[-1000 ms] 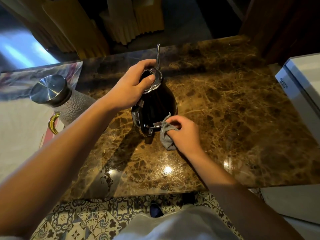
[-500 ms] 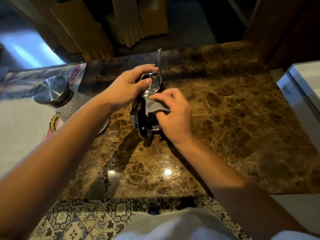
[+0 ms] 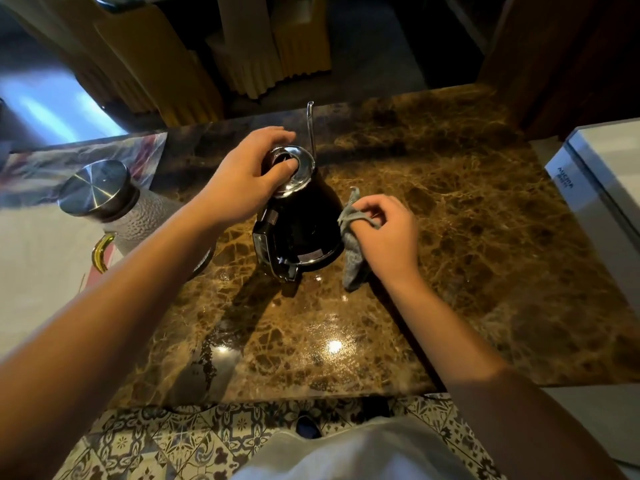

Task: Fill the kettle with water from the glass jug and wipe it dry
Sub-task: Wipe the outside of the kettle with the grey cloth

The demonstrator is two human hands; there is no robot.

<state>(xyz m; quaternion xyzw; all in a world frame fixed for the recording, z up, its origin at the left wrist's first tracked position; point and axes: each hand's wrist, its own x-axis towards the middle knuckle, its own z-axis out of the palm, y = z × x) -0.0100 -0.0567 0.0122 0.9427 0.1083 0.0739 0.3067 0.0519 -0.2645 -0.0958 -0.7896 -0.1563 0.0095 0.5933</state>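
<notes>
Kettle body point(image 3: 301, 226): we see glossy black, smooth, just left of our right-hand grip.
Kettle lid point(image 3: 294, 168): polished metal, mirror-bright, under our left-hand grip.
Cloth point(image 3: 351, 251): grey, matt, soft woven fabric, inside our right-hand grip.
Countertop point(image 3: 450, 237): brown veined marble, polished, glossy.
Jug point(image 3: 138, 216): dimpled glass, left of our grip.
Jug lid point(image 3: 93, 187): brushed metal.

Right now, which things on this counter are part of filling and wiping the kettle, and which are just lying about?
Part of the job:
kettle, steadied at the lid by the left hand
grey cloth, held by the right hand
glass jug, lid on

Just lying about:
white box
patterned mat
</notes>
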